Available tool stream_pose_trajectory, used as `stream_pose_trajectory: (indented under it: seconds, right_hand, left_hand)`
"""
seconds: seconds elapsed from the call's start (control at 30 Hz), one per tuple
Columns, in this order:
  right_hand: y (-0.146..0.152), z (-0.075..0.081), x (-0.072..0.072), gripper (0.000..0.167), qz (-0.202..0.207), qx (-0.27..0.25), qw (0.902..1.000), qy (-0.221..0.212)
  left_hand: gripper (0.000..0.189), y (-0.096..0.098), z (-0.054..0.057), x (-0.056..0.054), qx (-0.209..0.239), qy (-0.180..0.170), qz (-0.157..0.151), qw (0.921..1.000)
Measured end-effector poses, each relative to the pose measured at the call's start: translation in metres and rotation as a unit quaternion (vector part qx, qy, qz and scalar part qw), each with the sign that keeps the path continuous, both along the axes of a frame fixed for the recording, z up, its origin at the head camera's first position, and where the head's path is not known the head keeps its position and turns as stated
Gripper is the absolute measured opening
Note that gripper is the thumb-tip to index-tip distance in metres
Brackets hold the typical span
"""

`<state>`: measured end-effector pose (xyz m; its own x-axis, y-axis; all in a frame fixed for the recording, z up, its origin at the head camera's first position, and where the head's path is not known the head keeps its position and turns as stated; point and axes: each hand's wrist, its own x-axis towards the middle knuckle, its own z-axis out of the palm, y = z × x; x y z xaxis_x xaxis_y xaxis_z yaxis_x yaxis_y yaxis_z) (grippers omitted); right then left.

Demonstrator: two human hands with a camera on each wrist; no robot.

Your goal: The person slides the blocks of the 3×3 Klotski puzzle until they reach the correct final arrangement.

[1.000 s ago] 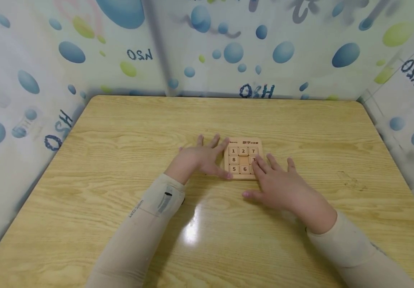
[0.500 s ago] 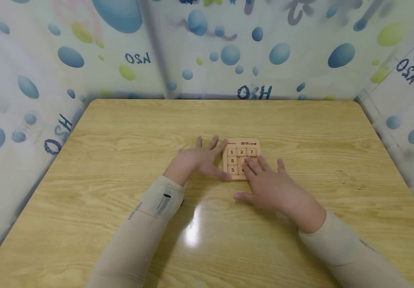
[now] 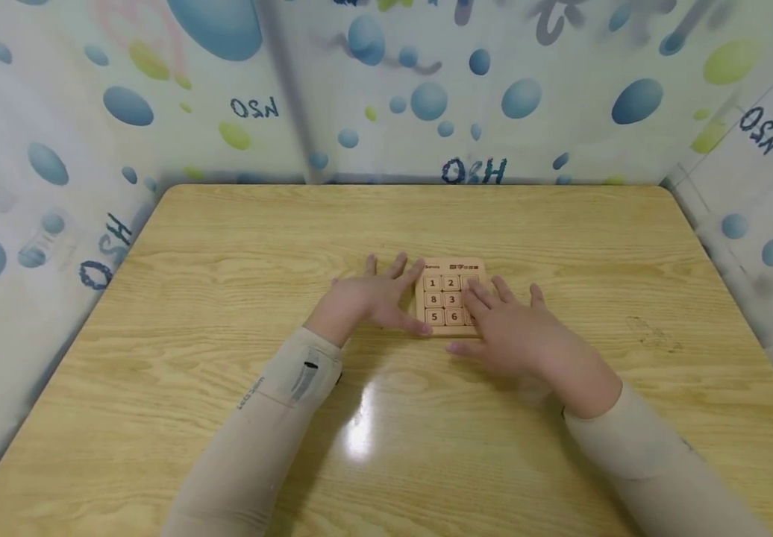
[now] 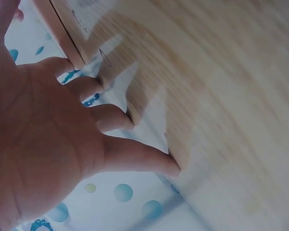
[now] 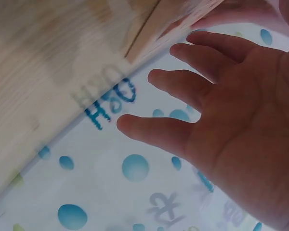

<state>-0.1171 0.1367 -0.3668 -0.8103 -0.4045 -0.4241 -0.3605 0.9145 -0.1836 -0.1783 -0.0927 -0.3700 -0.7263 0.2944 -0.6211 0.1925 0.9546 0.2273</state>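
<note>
A small wooden sliding number puzzle (image 3: pixel 443 331) lies flat on the table. Tiles 1, 2, 8, 5, 6 and the middle tile 3 (image 3: pixel 452 299) can be read, while the right column is mostly covered by fingers. My left hand (image 3: pixel 383 298) is spread at the puzzle's left side, with the thumb at the lower corner and a fingertip at the upper one. Fairly straight fingers of my right hand (image 3: pixel 510 328) rest over the right column. In the left wrist view, the puzzle's edge (image 4: pixel 62 36) shows beside the left hand.
The wood-grain table (image 3: pixel 239 239) reaches the patterned wall covering (image 3: pixel 386 89) at the back and sides. Bare tabletop surrounds the puzzle. A bright light reflection lies on the table in front of it.
Tile 3 has slid left from the right column into the middle square. My right hand moved left with it, then back right over the right column. My left hand stayed put.
</note>
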Motion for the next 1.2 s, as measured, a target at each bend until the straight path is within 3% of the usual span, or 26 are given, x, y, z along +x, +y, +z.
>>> stream_pose_trajectory:
  seconds: [0.17, 0.43, 1.0, 1.2]
  right_hand:
    - [0.006, 0.002, -0.010, 0.094, -0.009, 0.009, 0.9999, -0.011]
    - [0.004, -0.001, -0.011, 0.094, -0.006, 0.010, 0.9998, -0.017]
    - [-0.010, -0.002, 0.009, 0.094, 0.032, -0.007, 0.9994, -0.008]
    - [-0.015, -0.003, 0.010, 0.093, 0.035, -0.005, 0.9994, -0.007]
  left_hand:
    - [0.120, -0.001, -0.001, -0.001, 0.001, 0.000, 0.001, 1.0000]
    - [0.121, 0.000, -0.002, -0.002, -0.001, 0.000, -0.003, 1.0000]
    - [0.120, -0.001, -0.002, 0.001, -0.004, 0.004, -0.001, 1.0000]
    - [0.120, -0.002, -0.003, 0.000, 0.001, 0.013, 0.001, 0.9999]
